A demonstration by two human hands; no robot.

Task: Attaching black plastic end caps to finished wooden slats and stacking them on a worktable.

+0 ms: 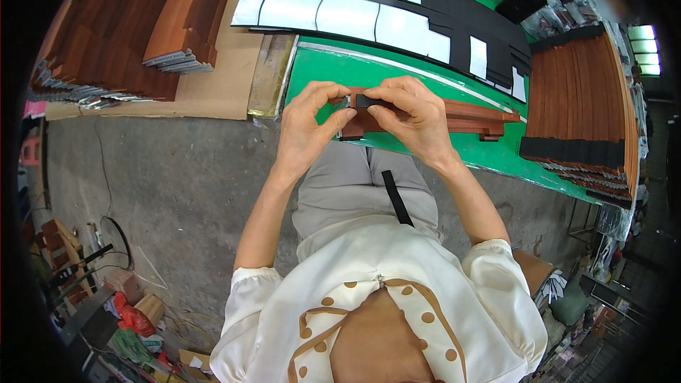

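**A long, reddish-brown, wood-grained profile (464, 123) at the front edge of the smooth green tabletop (319, 64)**

We see the profile lying lengthwise close to the tabletop's front edge, its left end between our hands and its body running off to the right. Its surface is a warm red-brown with lengthwise ridges that make lighter and darker bands, and toward the right its near side ends in a stepped, notched shape. The left end shows a small silvery edge.

Our bare left hand (306, 120) has thumb and forefinger closed on that left end, one on the near side, one on the far. Our bare right hand (420, 117) pinches a short, dark black strip (366, 101) against the profile's top, just beside the left fingertips; the palm hides part of the profile.

Toward the tabletop's back edge lie long, flat black panels (340, 16) with bright white glare. At its right edge sits a stack of red-brown strips with black ends (578, 103). Beyond its left edge, we find brown profiles with silvery ends (113, 28) piled on tan cardboard (220, 89).
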